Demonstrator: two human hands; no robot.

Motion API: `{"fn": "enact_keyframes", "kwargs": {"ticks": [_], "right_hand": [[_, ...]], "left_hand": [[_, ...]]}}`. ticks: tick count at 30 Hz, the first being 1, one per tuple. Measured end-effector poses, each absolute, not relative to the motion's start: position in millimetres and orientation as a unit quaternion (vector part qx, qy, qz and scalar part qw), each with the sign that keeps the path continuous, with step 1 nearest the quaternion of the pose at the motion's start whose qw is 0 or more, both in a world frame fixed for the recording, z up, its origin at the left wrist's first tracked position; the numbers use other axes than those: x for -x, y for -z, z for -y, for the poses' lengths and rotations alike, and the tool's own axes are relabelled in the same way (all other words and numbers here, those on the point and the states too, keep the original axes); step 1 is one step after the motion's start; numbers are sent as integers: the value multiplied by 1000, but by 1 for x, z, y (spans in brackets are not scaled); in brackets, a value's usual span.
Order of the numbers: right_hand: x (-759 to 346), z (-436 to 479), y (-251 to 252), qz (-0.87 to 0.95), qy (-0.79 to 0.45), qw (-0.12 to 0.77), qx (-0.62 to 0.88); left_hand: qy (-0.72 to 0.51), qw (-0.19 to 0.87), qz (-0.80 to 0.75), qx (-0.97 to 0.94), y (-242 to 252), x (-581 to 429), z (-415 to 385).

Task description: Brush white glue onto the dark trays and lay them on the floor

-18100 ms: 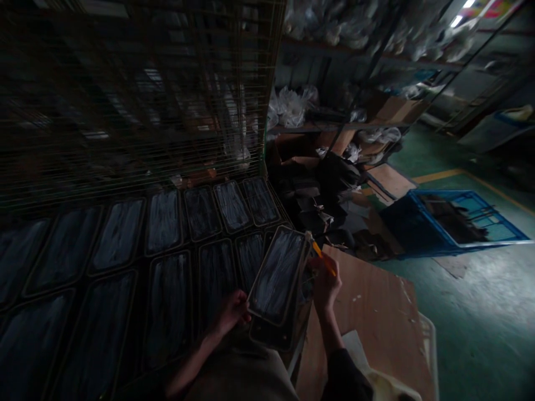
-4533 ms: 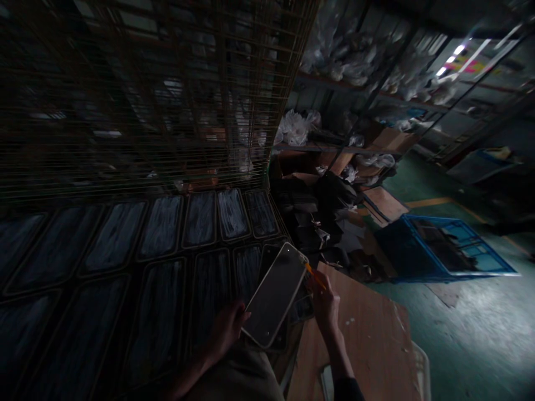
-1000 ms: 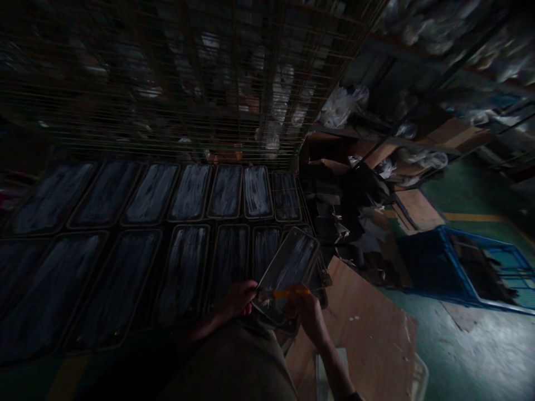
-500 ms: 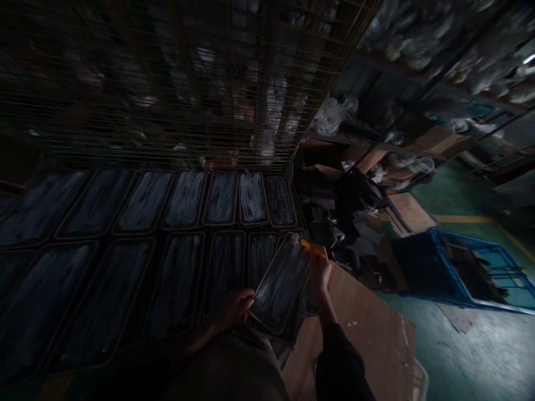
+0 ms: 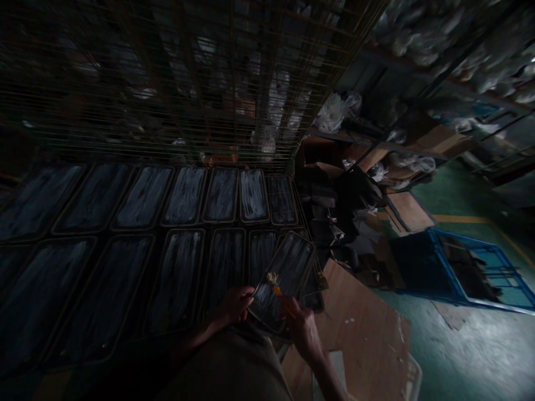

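Note:
My left hand (image 5: 236, 304) grips the left edge of a dark rectangular tray-shaped panel (image 5: 292, 257), which has a pale rim and is tilted above the rows. In my right hand (image 5: 301, 327) is a brush (image 5: 273, 281) with an orange handle and light bristles. The bristles touch, or nearly touch, the panel's left side, over whitish streaks. Several similar panels lie in two rows to the left, such as a streaked panel (image 5: 184, 195) in the far row and a darker panel (image 5: 173, 278) in the near row.
A wire mesh cage wall (image 5: 188, 111) rises behind the rows. To the right lie a wooden board (image 5: 363, 328), dark stacked pieces (image 5: 317, 195) and a blue crate (image 5: 413, 262) on the green floor (image 5: 451, 195). Shelves with plastic-wrapped items (image 5: 334, 114) stand beyond.
My right hand has brought the brush from the panel's far end down and left toward its near left side. My left hand keeps its hold on the edge.

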State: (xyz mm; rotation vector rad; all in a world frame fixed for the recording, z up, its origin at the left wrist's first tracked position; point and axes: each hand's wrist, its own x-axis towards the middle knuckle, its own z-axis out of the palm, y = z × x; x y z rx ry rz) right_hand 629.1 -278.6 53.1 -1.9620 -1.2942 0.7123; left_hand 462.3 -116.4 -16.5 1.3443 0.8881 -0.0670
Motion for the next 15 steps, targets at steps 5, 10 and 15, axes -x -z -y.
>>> {"fn": "enact_keyframes", "kwargs": {"ticks": [5,10,15], "right_hand": [[-632,291,-66,406,-364,411,731],[-682,256,-71,332,-211,494,776],[-702,229,-56,386,-128,435,804]], "left_hand": [[27,695,-371,-616,13,-462,115],[14,693,-391,-606,16,-462,116],[26,693,-395,-602,21,-463,117]]}}
